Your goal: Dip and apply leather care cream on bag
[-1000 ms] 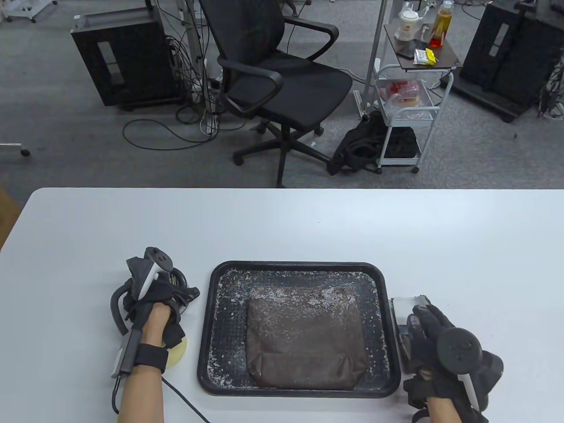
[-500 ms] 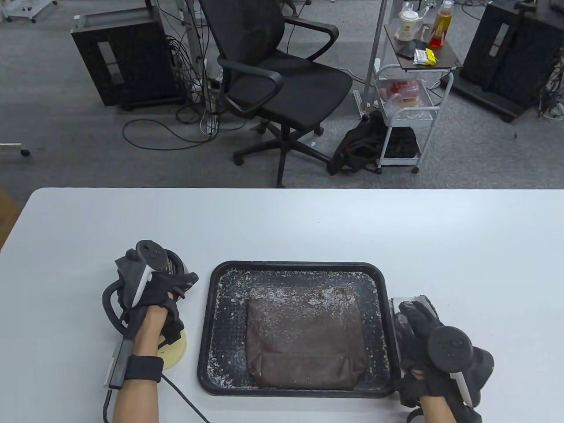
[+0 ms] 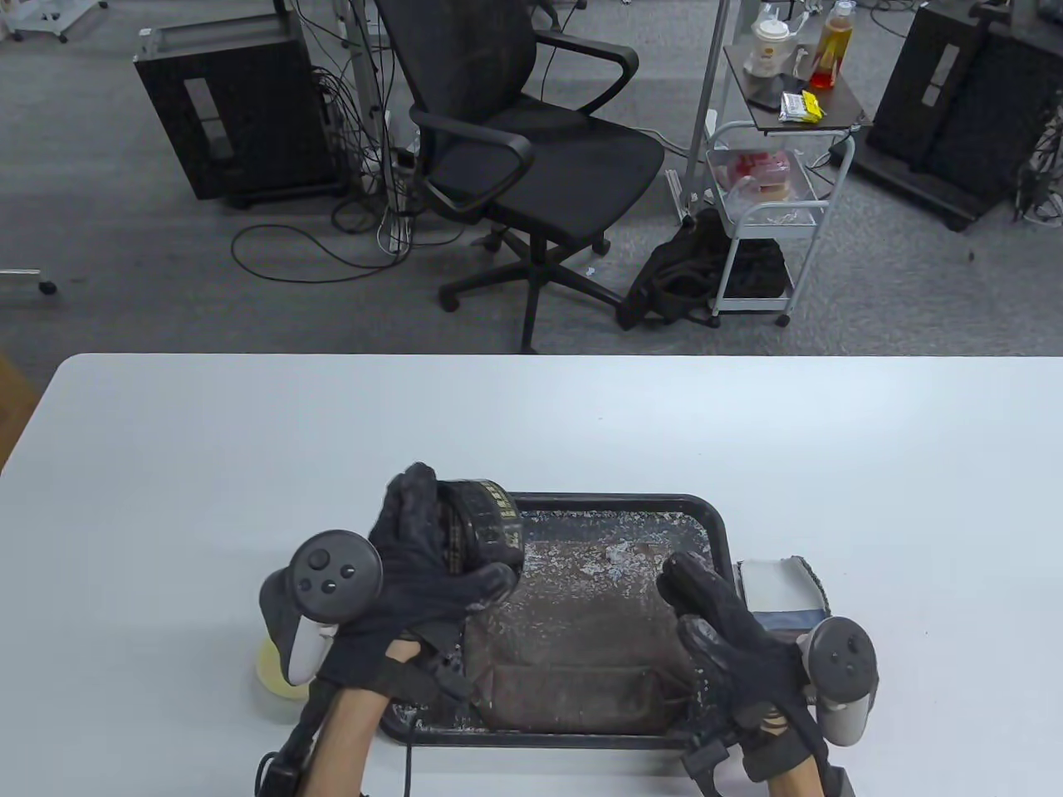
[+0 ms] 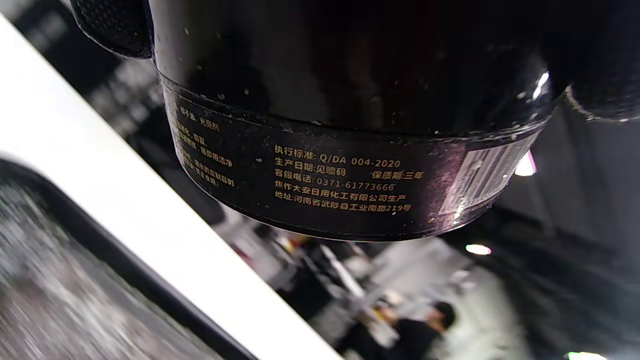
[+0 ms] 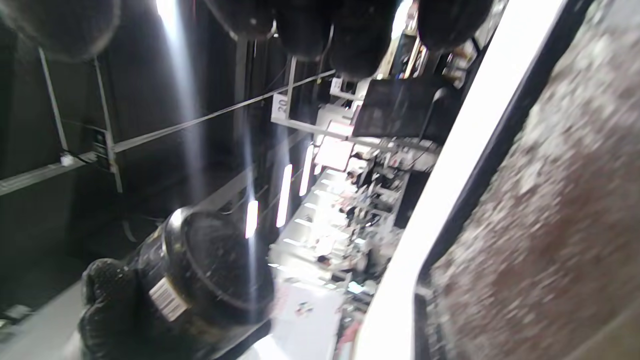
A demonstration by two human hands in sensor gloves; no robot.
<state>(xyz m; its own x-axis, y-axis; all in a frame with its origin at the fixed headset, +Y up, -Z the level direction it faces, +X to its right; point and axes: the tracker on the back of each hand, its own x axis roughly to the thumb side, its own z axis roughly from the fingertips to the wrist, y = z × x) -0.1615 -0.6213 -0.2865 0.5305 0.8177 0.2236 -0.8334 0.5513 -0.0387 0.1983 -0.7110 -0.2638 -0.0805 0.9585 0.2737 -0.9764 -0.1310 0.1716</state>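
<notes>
Count of things at the table

Two gloved hands, left (image 3: pixel 415 573) and right (image 3: pixel 731 639); one black jar (image 3: pixel 482 531); one brown bag (image 3: pixel 573 639); one black tray (image 3: pixel 714 515); one yellow sponge (image 3: pixel 270 668); one white-topped block (image 3: pixel 776 585); one table (image 3: pixel 531 415).

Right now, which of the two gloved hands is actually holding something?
The left hand: its fingers wrap around the black cream jar, lifted over the tray's left corner. The right hand hovers over the bag with nothing in it.

A black cream jar (image 3: pixel 482 531) with gold lettering, tilted, is held above the tray's far-left corner. The brown leather bag (image 3: pixel 573 639), speckled white, perhaps with cream, lies flat in the black tray (image 3: pixel 722 531).
</notes>
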